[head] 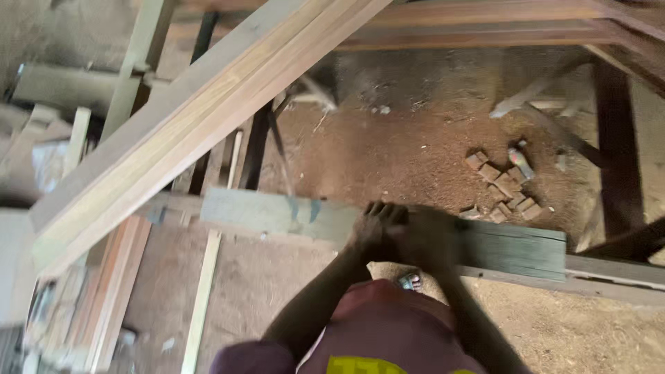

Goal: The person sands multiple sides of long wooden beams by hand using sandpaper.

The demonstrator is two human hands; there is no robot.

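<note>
Gripping the near edge of a weathered grey-green plank (pixel 298 211), the left hand (pixel 374 228) and right hand (pixel 429 239) sit side by side, fingers curled over it; blur hides the exact hold. It lies flat across a low timber frame (pixel 616 270). Beyond, reddish sawdust floor (pixel 388 152), small wood offcuts (pixel 502 187), and a long pale beam (pixel 201 114) slanting overhead.

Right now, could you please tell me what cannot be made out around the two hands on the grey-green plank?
- Head view: motion blur hides how the left hand and right hand grip the weathered grey-green wooden plank.
- The small colourful object below the hands is too small and partly hidden by the wrists.
- The long pale timber beam is cut off by the top edge.
</note>
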